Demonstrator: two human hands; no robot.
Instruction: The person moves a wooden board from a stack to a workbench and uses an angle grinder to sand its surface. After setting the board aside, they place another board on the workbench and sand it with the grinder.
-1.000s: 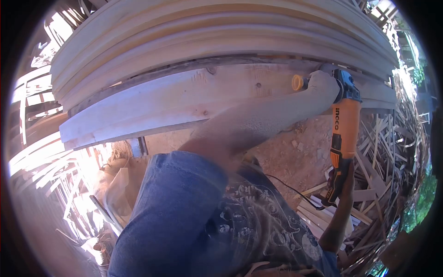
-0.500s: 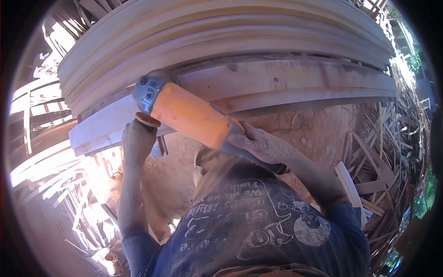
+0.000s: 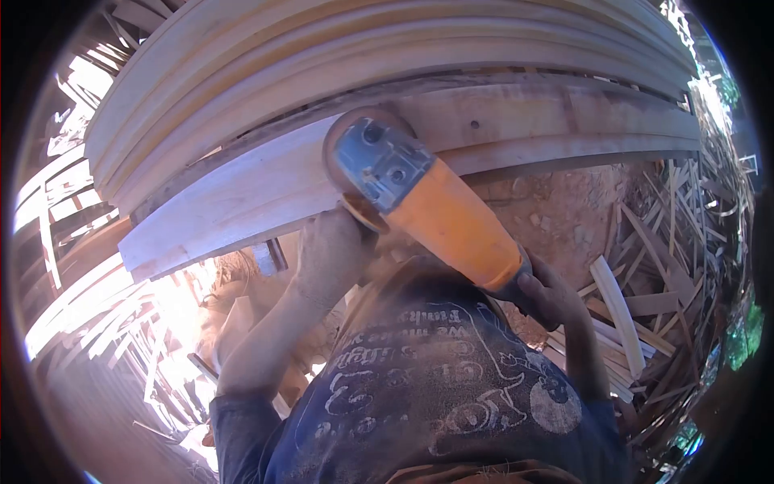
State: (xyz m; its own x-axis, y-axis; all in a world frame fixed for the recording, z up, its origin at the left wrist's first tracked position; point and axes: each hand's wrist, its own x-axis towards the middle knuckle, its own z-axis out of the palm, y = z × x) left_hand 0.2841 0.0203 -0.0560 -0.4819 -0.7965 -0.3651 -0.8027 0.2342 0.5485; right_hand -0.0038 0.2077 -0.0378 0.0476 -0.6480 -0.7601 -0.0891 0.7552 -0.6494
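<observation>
An orange angle grinder (image 3: 458, 226) with a blue-grey head lies slantwise across the middle of the view. Its round disc (image 3: 387, 117) shows around the head, over the face of a long pale wooden board (image 3: 234, 194); whether it touches the wood is hard to tell. My left hand (image 3: 334, 248) is closed around the side handle (image 3: 364, 213), just below the board's near edge. At the rear end of the tool, my right hand (image 3: 550, 292) wraps the dark grip, its fingers partly hidden beneath.
Behind the board runs a stack of long curved wooden pieces (image 3: 387, 40). Thin offcuts (image 3: 669, 282) are heaped on the right, and more scraps (image 3: 133, 343) lie in bright light on the left. Bare reddish ground (image 3: 576, 210) shows under the board.
The grinder has moved rightward along the board, its head now near the middle. Both hands have moved with it, still holding it, and the right hand has come lower.
</observation>
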